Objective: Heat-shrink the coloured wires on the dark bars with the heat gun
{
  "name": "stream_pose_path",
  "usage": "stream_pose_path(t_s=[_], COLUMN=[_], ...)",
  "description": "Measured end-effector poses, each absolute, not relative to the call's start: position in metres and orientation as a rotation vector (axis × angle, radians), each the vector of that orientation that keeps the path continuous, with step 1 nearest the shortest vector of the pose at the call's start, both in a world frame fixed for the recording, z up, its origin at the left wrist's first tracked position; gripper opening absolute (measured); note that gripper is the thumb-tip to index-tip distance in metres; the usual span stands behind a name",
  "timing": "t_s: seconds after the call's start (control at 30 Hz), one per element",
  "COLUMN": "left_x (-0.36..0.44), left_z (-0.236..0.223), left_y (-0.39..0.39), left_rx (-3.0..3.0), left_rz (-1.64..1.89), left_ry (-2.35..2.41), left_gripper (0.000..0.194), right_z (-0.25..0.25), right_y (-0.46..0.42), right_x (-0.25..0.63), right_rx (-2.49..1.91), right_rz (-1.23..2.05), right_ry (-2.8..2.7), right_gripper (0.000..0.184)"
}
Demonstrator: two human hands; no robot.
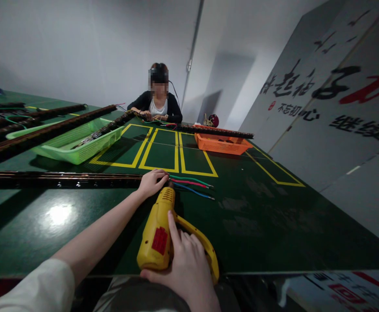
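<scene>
"what did the right hand point(189, 260) have, from your end?"

"i had its fingers gripping the yellow gun point(152, 255) above the tabletop point(273, 225), by the near edge, its front end close to the left hand point(150, 183)."

"and the left fingers?"

"closed on the end of the bar point(62, 180); green, red and blue wires point(192, 183) stuck out past them to the right."

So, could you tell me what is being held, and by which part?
The right hand holds the yellow heat gun by its rear. Left hand: on the dark bar near its end, grip unclear.
</scene>
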State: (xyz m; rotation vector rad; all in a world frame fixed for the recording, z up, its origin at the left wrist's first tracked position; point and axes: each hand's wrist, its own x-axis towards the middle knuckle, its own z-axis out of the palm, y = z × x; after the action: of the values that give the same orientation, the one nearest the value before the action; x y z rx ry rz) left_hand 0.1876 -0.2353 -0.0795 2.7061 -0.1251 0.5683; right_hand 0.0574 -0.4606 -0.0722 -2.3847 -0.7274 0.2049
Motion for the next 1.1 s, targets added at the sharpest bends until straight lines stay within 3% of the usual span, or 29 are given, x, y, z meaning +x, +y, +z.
stream_pose_path(t_s=[0.43,0.77,1.1], left_x=[0.188,0.186,0.186], left_z=[-0.081,-0.077,-0.079], left_y=[-0.232,-0.233,-0.236], left_rx=[2.756,2.781,2.841], left_rz=[0.565,0.51,0.576], left_ry=[-0.235,-0.223,-0.239], left_gripper=[0.031,0.028,0.03], right_z=[-0.069,-0.09,-0.097], right_y=[-0.487,-0.547,-0.55], right_x=[0.069,0.08,0.075], right_rx=[-2.428,-2.586,-2.708], right_rz=[0.246,0.101,-0.085], right_ry=[-0.722,-0.469,-0.383], right_gripper=[0.129,0.11,0.108])
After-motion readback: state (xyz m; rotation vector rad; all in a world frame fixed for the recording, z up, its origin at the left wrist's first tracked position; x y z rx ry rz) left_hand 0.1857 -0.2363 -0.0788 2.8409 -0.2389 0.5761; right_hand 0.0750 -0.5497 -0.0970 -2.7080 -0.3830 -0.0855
